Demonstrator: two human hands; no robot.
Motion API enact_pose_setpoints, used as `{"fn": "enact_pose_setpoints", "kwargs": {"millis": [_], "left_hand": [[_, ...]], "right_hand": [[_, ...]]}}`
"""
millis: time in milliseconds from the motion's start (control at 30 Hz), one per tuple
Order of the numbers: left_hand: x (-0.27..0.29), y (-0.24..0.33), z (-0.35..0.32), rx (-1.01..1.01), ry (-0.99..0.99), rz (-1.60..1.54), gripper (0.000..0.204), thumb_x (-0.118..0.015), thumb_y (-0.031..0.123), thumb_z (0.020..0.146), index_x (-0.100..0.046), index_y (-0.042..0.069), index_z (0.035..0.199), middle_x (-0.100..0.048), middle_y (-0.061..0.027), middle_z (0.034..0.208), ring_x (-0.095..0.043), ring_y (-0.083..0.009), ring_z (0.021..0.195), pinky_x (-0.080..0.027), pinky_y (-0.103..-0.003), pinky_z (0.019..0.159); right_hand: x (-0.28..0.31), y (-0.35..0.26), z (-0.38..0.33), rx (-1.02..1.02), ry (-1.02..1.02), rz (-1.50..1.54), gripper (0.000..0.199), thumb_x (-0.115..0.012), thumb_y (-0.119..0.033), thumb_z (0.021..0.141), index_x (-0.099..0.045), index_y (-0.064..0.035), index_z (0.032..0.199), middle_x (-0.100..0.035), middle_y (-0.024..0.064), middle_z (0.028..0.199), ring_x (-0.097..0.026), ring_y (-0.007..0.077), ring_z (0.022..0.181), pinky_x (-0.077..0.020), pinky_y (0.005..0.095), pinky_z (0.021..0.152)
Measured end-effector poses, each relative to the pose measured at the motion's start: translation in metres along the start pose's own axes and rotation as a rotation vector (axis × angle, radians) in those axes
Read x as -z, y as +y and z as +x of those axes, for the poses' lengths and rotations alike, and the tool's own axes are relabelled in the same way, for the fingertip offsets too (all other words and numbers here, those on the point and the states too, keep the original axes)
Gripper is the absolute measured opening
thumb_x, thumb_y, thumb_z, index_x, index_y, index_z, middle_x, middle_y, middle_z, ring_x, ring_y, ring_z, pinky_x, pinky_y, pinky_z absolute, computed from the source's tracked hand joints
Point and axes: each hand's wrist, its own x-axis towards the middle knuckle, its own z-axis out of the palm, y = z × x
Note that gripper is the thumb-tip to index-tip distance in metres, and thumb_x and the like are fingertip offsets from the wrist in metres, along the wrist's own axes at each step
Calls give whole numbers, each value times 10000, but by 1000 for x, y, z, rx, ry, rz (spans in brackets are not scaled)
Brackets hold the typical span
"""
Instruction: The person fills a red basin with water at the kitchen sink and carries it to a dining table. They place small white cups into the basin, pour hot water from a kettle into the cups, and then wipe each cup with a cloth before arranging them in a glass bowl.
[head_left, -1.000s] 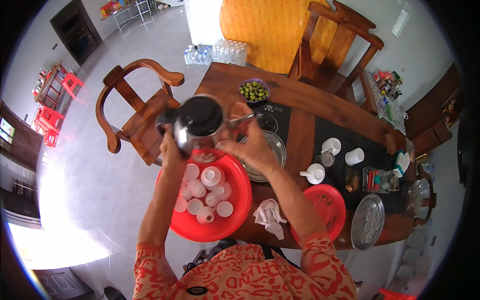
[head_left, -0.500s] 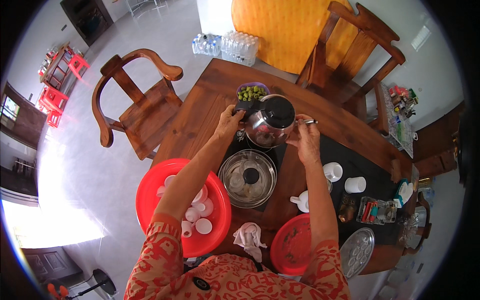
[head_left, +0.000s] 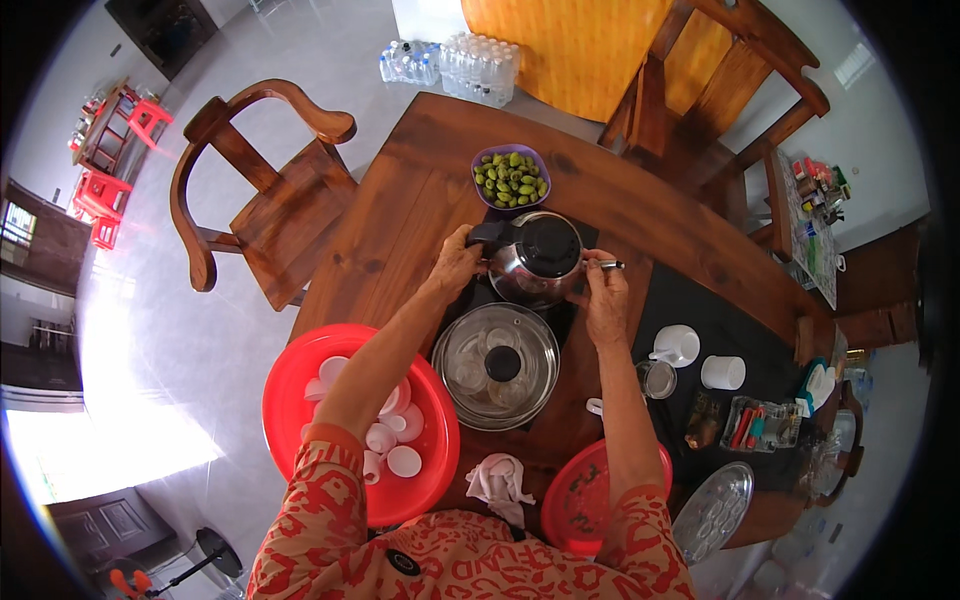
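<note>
Holding a steel kettle (head_left: 535, 262) with a black lid over the black mat on the wooden table (head_left: 400, 200), the person seems to be in the setting-down step. The left hand (head_left: 455, 262) has its fingers curled around the black handle at the kettle's nine o'clock side, a firm closed grip. The right hand (head_left: 605, 295) sits at the kettle's four o'clock, fingertips pressed to the body near the thin spout; whether those fingers truly clasp it or only steady it cannot be told.

At six o'clock from the kettle lies a round pot with a glass lid (head_left: 497, 365), just beside it. A purple bowl of green olives (head_left: 510, 177) stands at twelve o'clock, near. A red basin of white cups (head_left: 300, 370) lies at seven o'clock under the left forearm.

Any next move would call for a level base and a slow release, since the kettle looks heavy and crowds the glass lid.
</note>
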Motion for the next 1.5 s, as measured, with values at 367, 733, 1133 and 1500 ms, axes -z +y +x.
{"fn": "enact_pose_setpoints", "kwargs": {"millis": [367, 733, 1133, 1500], "left_hand": [[11, -1, -4, 2, -72, 184, 384, -428, -25, 858, -479, 114, 1212, -610, -49, 981, -607, -128, 818, -530, -255, 644], [52, 41, -87, -327, 186, 452, 328, -567, 98, 870, -542, 64, 1196, -605, -58, 1032, -579, -120, 857, -485, -243, 684], [133, 32, -319, -344, 414, 822, 101, -578, 58, 856, -612, 15, 941, -644, -81, 901, -609, -171, 807, -476, -291, 680], [148, -5, -370, -736, -55, 1120, 175, -647, -46, 715, -613, 35, 866, -579, -106, 870, -546, -287, 848, -452, -383, 721]], "right_hand": [[-7, 9, -3, 80, 26, -95, 207, -482, -264, 966, -553, -126, 1102, -565, -5, 1010, -533, 90, 924, -544, 288, 655], [6, 4, -51, 352, 409, -565, 296, -527, -150, 921, -503, -52, 1199, -566, 90, 1131, -552, 176, 1032, -482, 323, 818], [-30, -13, -263, 473, -203, -865, 200, -627, -63, 750, -586, -33, 944, -546, 132, 956, -535, 308, 907, -457, 425, 736], [-58, 72, -336, 515, 14, -1061, 310, -657, -138, 721, -612, -99, 1025, -502, 114, 1092, -498, 318, 988, -451, 408, 781]]}}
